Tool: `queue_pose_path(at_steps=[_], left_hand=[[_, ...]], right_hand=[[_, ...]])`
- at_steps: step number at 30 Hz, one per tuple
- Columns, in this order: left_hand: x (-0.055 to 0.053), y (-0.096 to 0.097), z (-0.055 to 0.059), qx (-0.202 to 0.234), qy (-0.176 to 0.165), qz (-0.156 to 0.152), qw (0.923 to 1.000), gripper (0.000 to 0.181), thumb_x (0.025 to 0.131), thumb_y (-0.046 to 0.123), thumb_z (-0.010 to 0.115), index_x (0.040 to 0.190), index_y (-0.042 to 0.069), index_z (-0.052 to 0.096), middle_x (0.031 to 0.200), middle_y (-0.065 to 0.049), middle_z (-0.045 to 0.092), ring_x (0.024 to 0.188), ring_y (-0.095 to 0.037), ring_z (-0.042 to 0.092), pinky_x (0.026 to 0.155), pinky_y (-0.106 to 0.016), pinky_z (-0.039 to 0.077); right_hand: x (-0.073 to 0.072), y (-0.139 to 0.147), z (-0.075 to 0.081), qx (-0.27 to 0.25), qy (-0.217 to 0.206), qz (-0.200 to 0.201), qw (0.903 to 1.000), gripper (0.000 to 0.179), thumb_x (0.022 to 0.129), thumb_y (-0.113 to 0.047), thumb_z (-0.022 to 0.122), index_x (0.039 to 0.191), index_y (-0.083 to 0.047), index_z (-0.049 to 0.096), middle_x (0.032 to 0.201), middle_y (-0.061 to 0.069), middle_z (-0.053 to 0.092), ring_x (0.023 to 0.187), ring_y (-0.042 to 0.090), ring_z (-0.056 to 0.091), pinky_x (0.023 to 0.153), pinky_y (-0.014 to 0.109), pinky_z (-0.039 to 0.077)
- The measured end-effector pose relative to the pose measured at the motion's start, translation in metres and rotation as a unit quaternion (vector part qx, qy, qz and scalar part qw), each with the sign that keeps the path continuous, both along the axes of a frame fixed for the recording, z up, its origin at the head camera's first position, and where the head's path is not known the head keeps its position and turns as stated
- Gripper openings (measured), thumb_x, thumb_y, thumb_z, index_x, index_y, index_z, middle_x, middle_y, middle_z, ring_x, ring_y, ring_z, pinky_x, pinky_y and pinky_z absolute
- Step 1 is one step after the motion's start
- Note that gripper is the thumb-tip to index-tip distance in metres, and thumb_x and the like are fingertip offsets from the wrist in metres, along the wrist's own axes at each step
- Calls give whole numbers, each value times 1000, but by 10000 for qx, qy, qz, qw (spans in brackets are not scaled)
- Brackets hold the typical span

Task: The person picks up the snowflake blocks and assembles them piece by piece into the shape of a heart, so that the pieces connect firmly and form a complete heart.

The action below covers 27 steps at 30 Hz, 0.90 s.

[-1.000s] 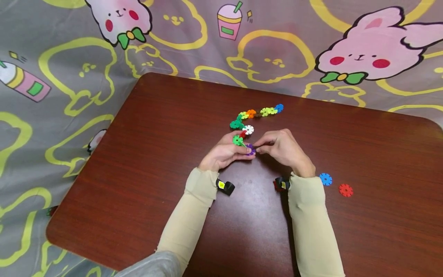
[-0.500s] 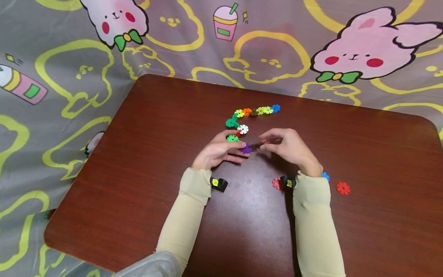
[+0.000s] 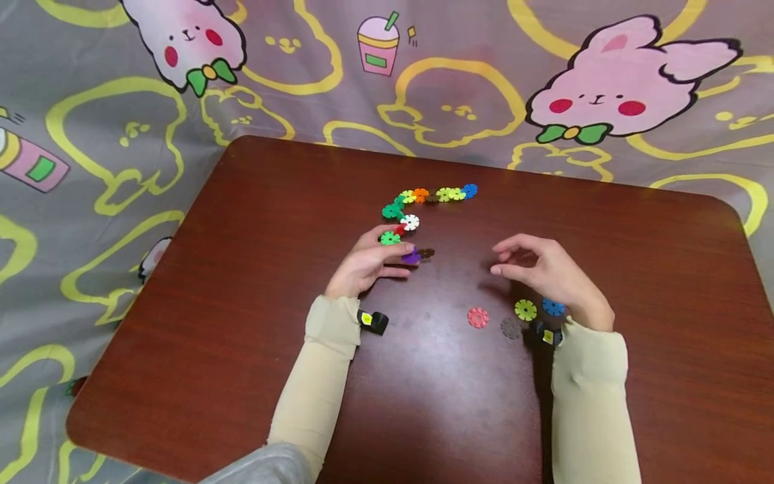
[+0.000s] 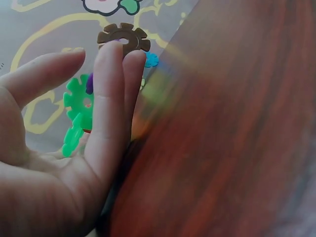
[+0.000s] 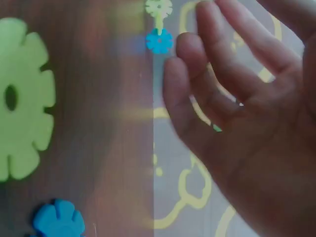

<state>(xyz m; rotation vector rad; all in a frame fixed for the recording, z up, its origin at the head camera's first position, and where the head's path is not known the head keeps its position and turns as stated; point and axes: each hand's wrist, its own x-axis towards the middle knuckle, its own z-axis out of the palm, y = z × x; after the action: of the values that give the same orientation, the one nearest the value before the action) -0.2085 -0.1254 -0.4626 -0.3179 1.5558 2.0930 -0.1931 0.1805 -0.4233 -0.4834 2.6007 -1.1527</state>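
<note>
A chain of notched, interlocking plastic discs runs over the dark wooden table, from a blue disc [image 3: 469,191] at the far end past an orange disc [image 3: 420,195] and a white disc [image 3: 410,222]. My left hand [image 3: 370,262] holds its near end around the purple disc [image 3: 412,256], with the thumb over it. From there a brown disc [image 3: 426,253] sticks out to the right; in the left wrist view this brown disc [image 4: 123,38] stands at the fingertips. My right hand [image 3: 547,272] hovers to the right, fingers loosely bent and holding nothing.
Loose discs lie near the right wrist: a pinkish-red disc [image 3: 478,318], a dark brown disc [image 3: 510,328], a yellow-green disc [image 3: 525,310] and a blue disc [image 3: 553,307]. A patterned cloth [image 3: 338,81] hangs behind the table [image 3: 242,282].
My right hand has let go of the brown disc and moved right, towards the loose discs. The brown disc now stays on the chain's end. The left hand keeps its hold.
</note>
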Motion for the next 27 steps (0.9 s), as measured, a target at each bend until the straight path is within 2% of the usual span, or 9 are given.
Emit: queue_pose_path(at_steps=[4,9,14,17,22,27], left_hand=[[0,-3,0,48,67,19,10000,62,90,4,65,144,10,36,92,-4,68,77,-18,71,74,-43,60],[1,-2,-1,63,50,-21,10000,61,90,5,65,144,10,36,92,-4,69,76,-18,71,75,-43,60],[1,-2,-1,67,4,8,10000,64,90,4,65,145,10,34,94,-4,68,75,-16,71,74,-41,61],[1,-2,-1,131,25,5,9999,61,90,3,63,144,9,35,93,-3,68,76,-15,70,73,-38,61],[0,-3,-2,290,66,-25,9996,56,91,0,60,142,7,38,90,-3,67,77,-16,71,72,-35,60],[-1,-5,-3,332,38,-19,9994,55,91,1,60,141,7,39,89,-3,68,76,-17,72,71,-34,60]], right_hand=[[3,-8,-6,400,-375,692,9961,36,79,-27,81,108,-11,66,96,5,64,83,17,58,69,22,49],[8,-22,-9,746,-642,1313,9864,37,72,-23,86,101,-12,66,93,5,60,86,19,52,75,30,45],[13,-27,-10,1035,-793,1479,9804,39,64,-23,90,94,-13,66,89,5,57,87,21,47,74,30,40],[15,-26,-11,1176,-791,1500,9785,40,62,-24,91,92,-16,66,92,5,54,92,23,44,76,31,37],[17,-28,-11,1300,-798,1492,9770,41,59,-22,92,90,-20,65,97,4,51,103,28,41,83,34,37],[16,-30,-13,1275,-686,1512,9778,39,59,-18,92,86,-22,64,93,2,49,103,28,40,84,33,36]])
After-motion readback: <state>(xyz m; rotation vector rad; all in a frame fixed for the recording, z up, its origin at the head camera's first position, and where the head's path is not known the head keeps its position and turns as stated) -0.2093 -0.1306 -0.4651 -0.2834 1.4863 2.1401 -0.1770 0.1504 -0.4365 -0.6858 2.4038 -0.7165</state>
